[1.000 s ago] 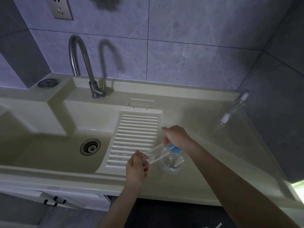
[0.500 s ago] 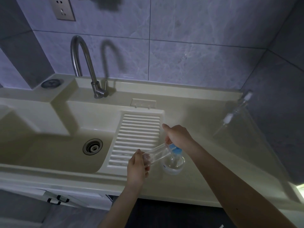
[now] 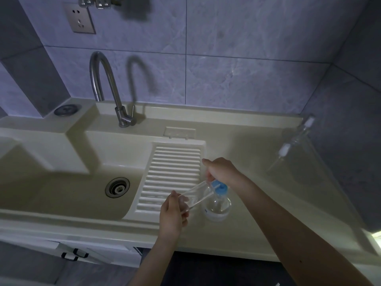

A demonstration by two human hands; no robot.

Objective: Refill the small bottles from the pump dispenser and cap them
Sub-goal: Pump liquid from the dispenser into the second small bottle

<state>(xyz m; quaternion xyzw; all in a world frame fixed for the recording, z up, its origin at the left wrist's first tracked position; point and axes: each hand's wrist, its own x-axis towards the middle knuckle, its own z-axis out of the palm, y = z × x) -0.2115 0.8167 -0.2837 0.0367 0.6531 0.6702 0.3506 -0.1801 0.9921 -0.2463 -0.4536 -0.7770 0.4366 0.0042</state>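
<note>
Clear small bottle (image 3: 194, 195) tilted, mouth against blue-topped pump dispenser (image 3: 219, 200).

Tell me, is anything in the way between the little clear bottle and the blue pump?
Nothing visible is. The left hand grips the small clear bottle, tilted so its mouth sits right at the blue pump head of the dispenser. The right hand rests on top of the pump, not between them.
</note>
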